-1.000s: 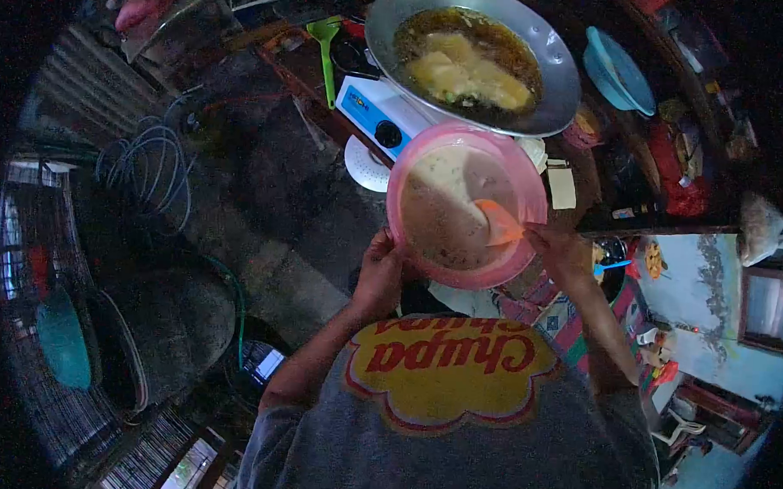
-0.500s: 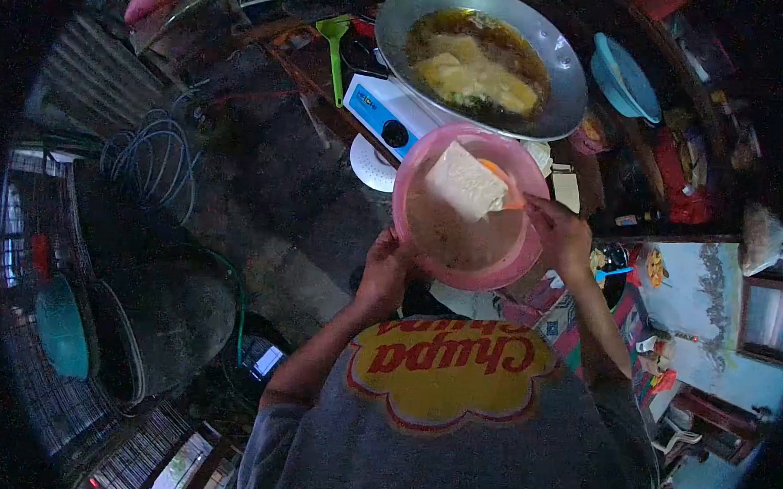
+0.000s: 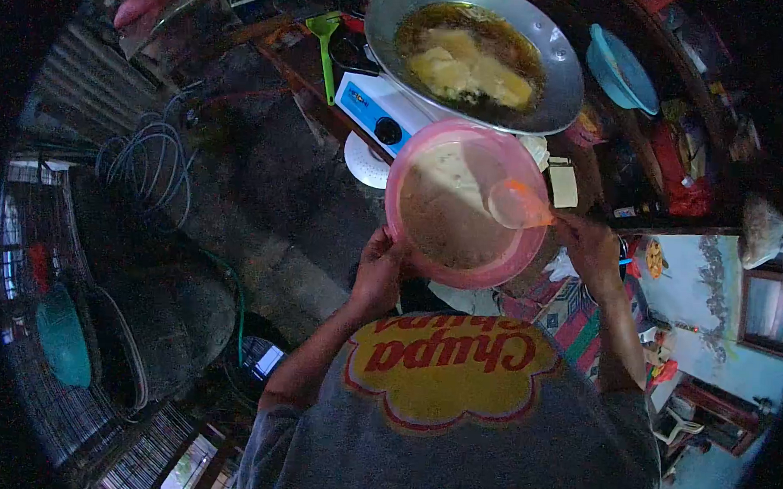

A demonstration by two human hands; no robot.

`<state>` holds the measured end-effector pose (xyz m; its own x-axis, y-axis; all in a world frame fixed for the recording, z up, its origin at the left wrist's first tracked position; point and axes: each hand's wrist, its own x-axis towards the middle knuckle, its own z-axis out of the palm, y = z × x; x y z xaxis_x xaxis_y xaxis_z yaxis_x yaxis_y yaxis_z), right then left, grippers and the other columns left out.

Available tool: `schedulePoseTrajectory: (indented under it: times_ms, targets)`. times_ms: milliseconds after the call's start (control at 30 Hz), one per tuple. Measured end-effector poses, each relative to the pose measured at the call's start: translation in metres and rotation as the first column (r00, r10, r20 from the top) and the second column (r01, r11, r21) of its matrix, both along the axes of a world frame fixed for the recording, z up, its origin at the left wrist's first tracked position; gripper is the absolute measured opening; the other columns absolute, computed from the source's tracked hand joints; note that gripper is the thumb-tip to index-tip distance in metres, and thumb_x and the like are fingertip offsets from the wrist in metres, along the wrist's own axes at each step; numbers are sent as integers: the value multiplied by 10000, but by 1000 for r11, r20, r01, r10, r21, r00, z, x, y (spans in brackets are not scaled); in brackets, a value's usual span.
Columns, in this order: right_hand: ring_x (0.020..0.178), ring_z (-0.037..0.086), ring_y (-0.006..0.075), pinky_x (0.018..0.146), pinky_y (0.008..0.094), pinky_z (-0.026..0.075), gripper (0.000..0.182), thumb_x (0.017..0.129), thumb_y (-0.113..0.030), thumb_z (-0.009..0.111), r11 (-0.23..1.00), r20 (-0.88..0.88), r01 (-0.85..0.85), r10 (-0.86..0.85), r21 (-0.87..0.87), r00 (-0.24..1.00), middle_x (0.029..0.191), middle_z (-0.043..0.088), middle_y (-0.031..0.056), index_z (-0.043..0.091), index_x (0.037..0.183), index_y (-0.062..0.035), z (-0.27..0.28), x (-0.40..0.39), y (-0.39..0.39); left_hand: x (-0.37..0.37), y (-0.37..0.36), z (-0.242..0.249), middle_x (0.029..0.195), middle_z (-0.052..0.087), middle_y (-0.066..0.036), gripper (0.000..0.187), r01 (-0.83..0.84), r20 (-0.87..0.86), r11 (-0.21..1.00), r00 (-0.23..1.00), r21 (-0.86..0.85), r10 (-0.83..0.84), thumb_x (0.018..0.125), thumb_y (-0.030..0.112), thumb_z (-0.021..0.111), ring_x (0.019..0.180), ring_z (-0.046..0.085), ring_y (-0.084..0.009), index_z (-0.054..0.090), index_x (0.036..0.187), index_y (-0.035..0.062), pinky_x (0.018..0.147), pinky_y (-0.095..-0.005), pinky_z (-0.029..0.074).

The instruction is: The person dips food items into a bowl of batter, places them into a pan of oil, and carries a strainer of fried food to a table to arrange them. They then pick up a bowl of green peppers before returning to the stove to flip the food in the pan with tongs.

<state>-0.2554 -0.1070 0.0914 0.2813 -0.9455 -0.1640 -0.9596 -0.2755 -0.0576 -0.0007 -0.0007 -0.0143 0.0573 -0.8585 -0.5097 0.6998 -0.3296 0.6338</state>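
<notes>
My left hand [image 3: 378, 270] grips the left rim of a pink basin [image 3: 399, 193], which holds brownish-cream liquid [image 3: 448, 216]. In my right hand [image 3: 588, 251] is the handle of an orange scoop [image 3: 519, 204], whose round bowl is over the right side of the basin. No white slab shows in the liquid. Behind the basin, a large metal wok [image 3: 563, 78] holds dark oil with several pale yellow pieces [image 3: 471, 70] frying in it. The wok stands over a white and blue stove [image 3: 383, 111].
A green spatula [image 3: 326, 57] lies left of the wok, a light blue basin [image 3: 622, 71] to its right. Below the stove is a white perforated lid [image 3: 366, 163]. A coiled hose [image 3: 157, 159] and a teal basin [image 3: 63, 336] are at the far left.
The pale slab that was over the basin with the scoop has gone from view. My right hand and the scoop have moved right and slightly down; my left hand still holds the rim.
</notes>
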Motion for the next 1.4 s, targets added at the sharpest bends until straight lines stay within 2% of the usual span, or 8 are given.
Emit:
schedulePoseTrajectory:
  times_ms: [400,533,600,733,1133,1200,1300,1400]
  targets:
    - [728,605,257,652,313,462,264,801,-259,540,955,445,-201,86,218,891,819,616,125,589,961,-55,-57,32,-32,6,-2,8,919,518,-63,164,46,52,999,998,13,-46,830,70,463,797,553,-168,434,990,54,675,-323,491]
    - [720,604,254,647,313,463,248,798,-260,543,949,449,-303,237,80,861,803,617,114,595,957,-77,-63,43,-34,5,0,-3,927,521,-67,165,12,-78,1000,997,-15,-13,838,94,466,786,555,-163,433,995,53,670,-316,495]
    - [712,603,251,636,318,466,237,788,-274,556,975,256,-216,198,46,946,793,618,100,602,950,-107,-48,50,-27,6,0,-7,929,521,-68,164,15,-57,1000,998,2,-15,843,105,466,781,556,-162,434,995,52,665,-314,496]
    - [708,602,251,617,322,467,241,775,-306,567,983,262,-182,185,-37,947,783,619,89,611,937,-133,-53,64,-13,4,-1,1,924,522,-70,153,7,-25,1000,1000,-24,-8,851,116,460,763,560,-159,432,985,49,644,-307,498]
    - [671,571,165,632,283,440,269,775,-278,590,948,546,-207,43,243,837,746,611,97,610,912,-47,-66,36,-22,7,0,12,927,523,-63,158,3,-14,1000,1000,-1,-3,838,75,444,801,528,-149,453,992,43,695,-297,463]
    - [700,524,113,648,259,417,281,792,-263,578,850,553,-112,-228,514,801,753,592,58,595,914,-11,-57,31,-21,8,0,15,872,522,-49,140,-10,-2,1000,1000,-22,10,835,99,466,741,535,-133,452,963,46,645,-291,480]
    - [748,491,90,671,247,403,295,801,-266,572,890,567,-209,-65,405,821,791,576,36,585,922,3,-77,2,-29,8,-1,10,911,523,-60,170,39,122,999,992,-3,-38,829,93,469,798,536,-144,452,991,42,676,-296,478]
    - [787,492,95,703,250,402,304,802,-280,571,854,613,-160,-213,496,761,831,572,36,583,939,-9,-58,-14,-31,5,2,9,930,531,-61,189,-3,58,1000,998,-7,4,839,115,459,800,541,-153,453,1018,54,647,-290,475]
